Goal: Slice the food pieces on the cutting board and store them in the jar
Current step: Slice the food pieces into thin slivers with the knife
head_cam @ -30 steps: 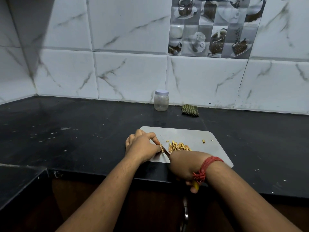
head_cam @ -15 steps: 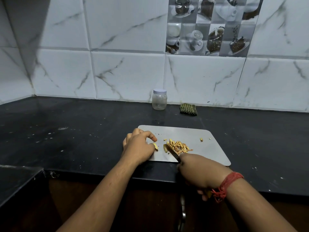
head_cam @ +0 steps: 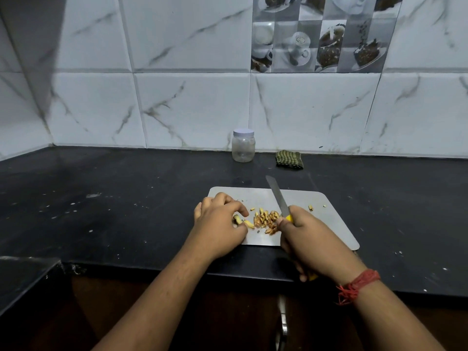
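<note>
Two hands worked over the cutting board [head_cam: 316, 224]. The left hand [head_cam: 217, 229] curled its fingers on a food piece [head_cam: 238, 220], partly hidden. The right hand [head_cam: 311, 239] gripped the knife [head_cam: 277, 196], its handle mostly covered. Slices [head_cam: 266, 220] lay between them. The jar [head_cam: 243, 145] stood closed by the wall, well apart.
</note>
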